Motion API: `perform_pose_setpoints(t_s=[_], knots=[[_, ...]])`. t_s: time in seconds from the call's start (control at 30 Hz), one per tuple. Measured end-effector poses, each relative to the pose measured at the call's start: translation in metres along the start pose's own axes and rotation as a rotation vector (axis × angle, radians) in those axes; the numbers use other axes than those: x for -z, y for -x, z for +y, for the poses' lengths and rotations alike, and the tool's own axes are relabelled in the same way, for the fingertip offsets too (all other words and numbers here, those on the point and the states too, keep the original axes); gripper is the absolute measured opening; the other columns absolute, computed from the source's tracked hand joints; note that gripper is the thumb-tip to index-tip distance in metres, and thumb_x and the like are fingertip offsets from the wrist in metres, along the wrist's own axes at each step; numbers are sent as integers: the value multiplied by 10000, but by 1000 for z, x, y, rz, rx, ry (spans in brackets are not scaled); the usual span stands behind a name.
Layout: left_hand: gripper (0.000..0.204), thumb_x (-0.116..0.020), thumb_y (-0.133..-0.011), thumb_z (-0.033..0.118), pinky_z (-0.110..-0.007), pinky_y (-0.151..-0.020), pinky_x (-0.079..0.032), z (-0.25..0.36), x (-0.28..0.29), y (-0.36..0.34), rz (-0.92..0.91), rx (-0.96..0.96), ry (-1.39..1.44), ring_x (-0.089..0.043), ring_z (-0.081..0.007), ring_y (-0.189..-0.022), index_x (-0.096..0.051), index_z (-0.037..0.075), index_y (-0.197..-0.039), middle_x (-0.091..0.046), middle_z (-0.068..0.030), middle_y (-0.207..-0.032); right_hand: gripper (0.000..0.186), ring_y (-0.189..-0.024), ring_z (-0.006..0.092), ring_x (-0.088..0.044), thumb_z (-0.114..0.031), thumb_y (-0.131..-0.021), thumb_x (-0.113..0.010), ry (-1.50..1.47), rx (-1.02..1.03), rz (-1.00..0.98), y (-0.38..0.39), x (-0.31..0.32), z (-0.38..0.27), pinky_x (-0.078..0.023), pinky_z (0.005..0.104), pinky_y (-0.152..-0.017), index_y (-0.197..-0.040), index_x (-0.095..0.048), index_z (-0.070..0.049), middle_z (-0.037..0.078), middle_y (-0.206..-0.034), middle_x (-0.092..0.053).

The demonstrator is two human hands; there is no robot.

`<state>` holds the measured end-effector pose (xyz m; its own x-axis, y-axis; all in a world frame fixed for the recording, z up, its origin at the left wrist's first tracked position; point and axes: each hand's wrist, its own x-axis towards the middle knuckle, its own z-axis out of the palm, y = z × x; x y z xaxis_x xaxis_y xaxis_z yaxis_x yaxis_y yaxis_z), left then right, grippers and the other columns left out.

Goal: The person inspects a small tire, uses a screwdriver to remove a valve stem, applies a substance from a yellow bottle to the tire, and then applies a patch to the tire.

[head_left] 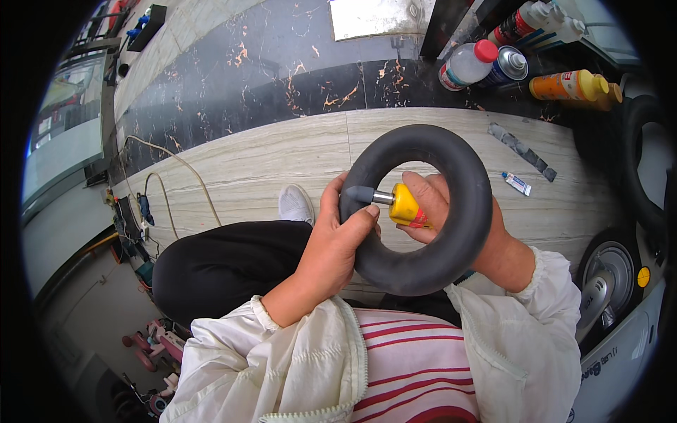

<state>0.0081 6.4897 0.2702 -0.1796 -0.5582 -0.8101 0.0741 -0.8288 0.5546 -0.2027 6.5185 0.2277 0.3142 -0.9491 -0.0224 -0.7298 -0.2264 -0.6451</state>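
A round black inner tube is held up in front of me above my lap. My left hand is closed on its left side, the thumb in front. My right hand reaches behind the ring's right side, and its fingers show through the opening. They are wrapped round a yellow tool with a metal shaft and a grey cone-shaped tip, which looks like a hand grinder. The cone tip lies over the tube's left wall, close to my left thumb; whether it touches the rubber, I cannot tell.
On the pale floor to the right lie a small blue-and-white squeeze tube and a grey strip. Several bottles and cans, one red-capped bottle among them, stand beyond. A wheel is at far right; a cable loops at left.
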Motion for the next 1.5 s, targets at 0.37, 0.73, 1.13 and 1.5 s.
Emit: perform_pose_setpoints(t_s=[0.37,0.73,1.13,1.5], knots=[[747,-612,-953,175,-331,-719,-539,0,1,-1,0,30,-8,-615,-185,-879,-226,66,-1582,-523,-90,-1031,612,-756,293,-705,-230,-761,-827,24,2,26,-3,-2,2,-563,373,-621,-1287,-594,-21,110,-940,-685],[702,-617,-957,180,-316,-764,-532,0,-1,1,15,18,-6,-604,-167,-878,-274,74,-1561,-522,-79,-1050,660,-806,264,-689,-225,-723,-853,-27,72,64,-3,-6,2,-561,353,-634,-1294,-605,-6,114,-948,-650],[747,-655,-964,130,-291,-751,-509,-1,1,0,-17,22,41,-585,-133,-878,-223,54,-1569,-552,-65,-1061,653,-742,238,-652,-234,-711,-866,-26,84,129,1,-19,1,-538,344,-596,-1271,-609,-19,78,-890,-617],[732,-624,-971,157,-305,-755,-527,-1,2,1,6,39,60,-601,-159,-853,-221,63,-1574,-557,-82,-1071,625,-759,262,-693,-247,-737,-861,-74,-18,92,-1,-12,0,-547,371,-607,-1258,-600,-21,109,-903,-659]])
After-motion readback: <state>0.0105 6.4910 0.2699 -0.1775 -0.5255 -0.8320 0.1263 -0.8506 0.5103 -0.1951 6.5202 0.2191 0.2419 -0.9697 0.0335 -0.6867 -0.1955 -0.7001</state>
